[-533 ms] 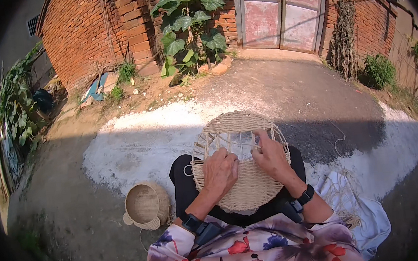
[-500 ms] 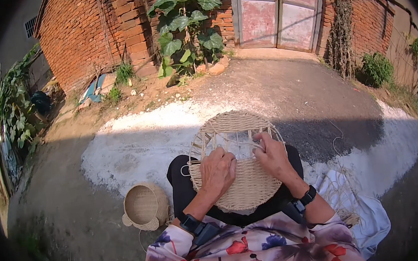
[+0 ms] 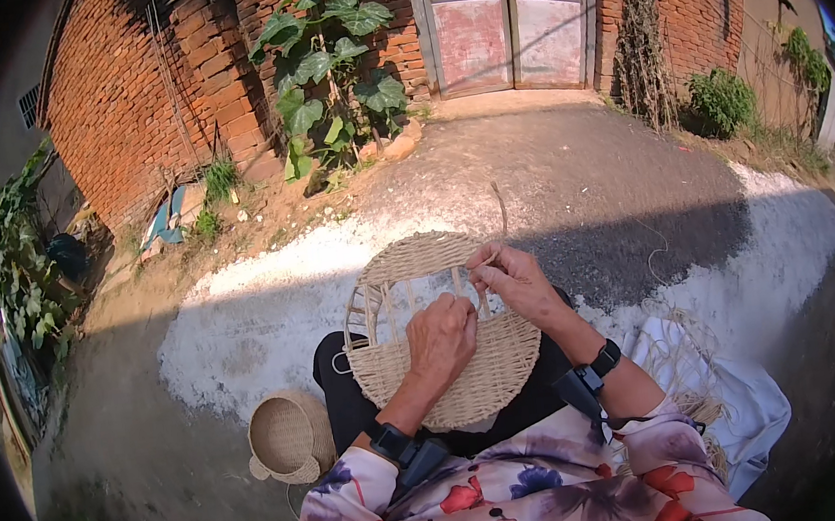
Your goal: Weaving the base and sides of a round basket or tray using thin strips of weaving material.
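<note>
A round woven straw panel (image 3: 494,379) rests tilted across my lap. Its upper and lower parts are tightly woven, and bare upright stakes cross the gap between them. My left hand (image 3: 442,336) is closed at the upper edge of the lower weave, its fingertips curled out of sight. At the right side of the gap, my right hand (image 3: 516,286) pinches a thin straw cord. A piece of cord (image 3: 501,207) stands up beyond that hand. A small loop (image 3: 342,362) sticks out at the panel's left edge.
On the ground to my left sits a small round woven basket (image 3: 292,435) with two little rounded tabs. Loose straw strands (image 3: 684,360) lie on a white sheet (image 3: 754,419) to my right. Ahead are a leafy plant (image 3: 319,69), brick walls and a double door (image 3: 512,25).
My right hand has risen from the weave edge toward the upper right of the gap, and cord now shows above it. The panel has tilted, and the whole view has shifted slightly.
</note>
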Demonstrator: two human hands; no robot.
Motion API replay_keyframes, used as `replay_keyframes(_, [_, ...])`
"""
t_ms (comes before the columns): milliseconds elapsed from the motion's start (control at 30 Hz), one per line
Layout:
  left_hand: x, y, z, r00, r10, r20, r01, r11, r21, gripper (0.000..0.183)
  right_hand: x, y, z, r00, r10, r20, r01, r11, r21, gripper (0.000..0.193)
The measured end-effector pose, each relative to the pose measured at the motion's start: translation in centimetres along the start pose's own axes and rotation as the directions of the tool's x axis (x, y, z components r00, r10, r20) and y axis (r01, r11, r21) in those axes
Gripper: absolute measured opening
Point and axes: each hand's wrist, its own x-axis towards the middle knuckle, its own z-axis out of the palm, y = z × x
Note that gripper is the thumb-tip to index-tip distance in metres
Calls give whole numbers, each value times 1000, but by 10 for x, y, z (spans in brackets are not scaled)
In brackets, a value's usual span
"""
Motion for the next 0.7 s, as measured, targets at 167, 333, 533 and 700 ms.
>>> replay_keyframes(167, [-1,0,2,999,-12,40,11,1000,7,8,0,-4,17,986,-116,117,161,508,-846,16])
replay_keyframes(333, [-4,-1,0,999,19,48,-19,1000,-6,7,-13,-5,26,995,-3,104,96,416,-905,21])
replay_keyframes(533, [-6,0,-8,997,3,71,-1,1000,-29,6,-36,1,-4,981,-136,-140,42,847,-530,20])
replay_keyframes(700, [4,15,-7,1000,-20,14,22,992,-127,4,-58,25,-53,954,286,-84,-268,947,179,15])
